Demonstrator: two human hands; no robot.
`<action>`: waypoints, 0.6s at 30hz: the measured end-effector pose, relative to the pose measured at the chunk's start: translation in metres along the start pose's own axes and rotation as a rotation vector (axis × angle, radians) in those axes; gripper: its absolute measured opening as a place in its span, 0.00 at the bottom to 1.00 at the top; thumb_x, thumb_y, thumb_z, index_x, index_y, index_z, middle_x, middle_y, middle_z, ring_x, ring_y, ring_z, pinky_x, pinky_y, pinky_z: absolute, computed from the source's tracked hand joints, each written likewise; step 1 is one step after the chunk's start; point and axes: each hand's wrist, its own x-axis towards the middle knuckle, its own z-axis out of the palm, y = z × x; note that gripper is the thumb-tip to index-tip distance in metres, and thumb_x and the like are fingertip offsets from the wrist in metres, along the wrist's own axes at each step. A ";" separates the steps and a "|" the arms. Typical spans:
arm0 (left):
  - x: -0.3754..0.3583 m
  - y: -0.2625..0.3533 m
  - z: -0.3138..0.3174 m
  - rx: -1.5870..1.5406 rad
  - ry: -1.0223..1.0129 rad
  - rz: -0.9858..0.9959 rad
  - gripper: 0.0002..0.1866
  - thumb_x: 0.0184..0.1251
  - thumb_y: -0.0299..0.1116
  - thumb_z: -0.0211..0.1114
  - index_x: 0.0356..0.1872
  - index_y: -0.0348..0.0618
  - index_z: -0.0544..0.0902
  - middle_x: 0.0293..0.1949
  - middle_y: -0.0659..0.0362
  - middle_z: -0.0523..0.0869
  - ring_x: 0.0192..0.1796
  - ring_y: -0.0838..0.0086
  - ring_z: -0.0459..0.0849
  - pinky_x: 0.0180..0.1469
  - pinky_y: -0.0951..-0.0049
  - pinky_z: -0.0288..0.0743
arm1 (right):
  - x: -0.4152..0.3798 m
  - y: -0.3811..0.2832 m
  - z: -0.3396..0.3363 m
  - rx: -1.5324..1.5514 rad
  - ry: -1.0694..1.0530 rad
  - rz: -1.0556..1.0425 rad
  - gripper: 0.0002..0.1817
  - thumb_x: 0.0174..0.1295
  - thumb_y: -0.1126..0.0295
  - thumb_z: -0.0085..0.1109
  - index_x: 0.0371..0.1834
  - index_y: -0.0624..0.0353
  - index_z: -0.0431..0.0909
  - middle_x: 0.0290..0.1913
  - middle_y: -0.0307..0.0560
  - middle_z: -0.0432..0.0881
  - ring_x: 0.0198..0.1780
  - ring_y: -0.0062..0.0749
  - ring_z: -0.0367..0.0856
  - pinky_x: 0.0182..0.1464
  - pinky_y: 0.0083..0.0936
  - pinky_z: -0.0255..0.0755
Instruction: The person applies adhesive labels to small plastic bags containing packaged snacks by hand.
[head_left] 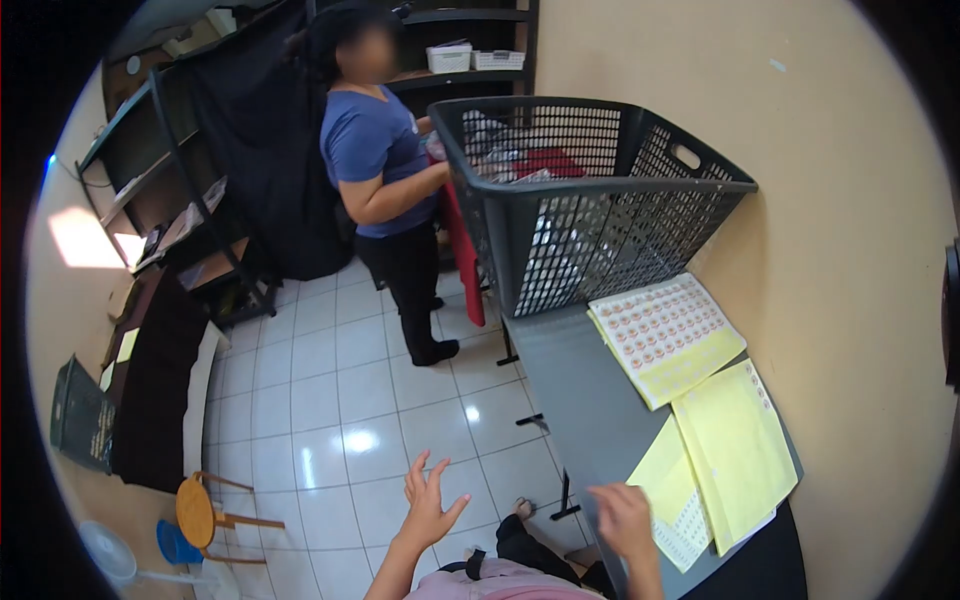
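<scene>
My left hand [431, 505] is raised over the tiled floor with its fingers spread and nothing in it. Over the near edge of the grey table [585, 370] is my right hand [622, 520], blurred, its fingers bent downward; whether they hold anything does not show. Just right of it lie yellow backing sheets [735, 450], overlapping, with a few round stickers along one edge. A smaller sheet of tiny printed labels [683, 530] sticks out beneath. Farther back rests a sheet of orange-and-white round stickers [668, 325] on a yellow stack.
A large black plastic basket [610, 200] with clear wrapped items inside stands at the table's far end. Beyond it, a person in a blue shirt [375, 140] stands by a red table [462, 250]. A wooden stool [197, 515] and a white fan [108, 552] are at lower left.
</scene>
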 end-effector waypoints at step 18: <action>0.152 -0.020 0.041 -0.078 -0.200 0.096 0.35 0.50 0.45 0.64 0.58 0.44 0.61 0.60 0.42 0.49 0.61 0.45 0.49 0.60 0.52 0.47 | 0.346 -0.061 -0.181 -0.466 0.268 -0.465 0.14 0.50 0.80 0.51 0.42 0.62 0.73 0.39 0.51 0.74 0.42 0.40 0.75 0.42 0.28 0.67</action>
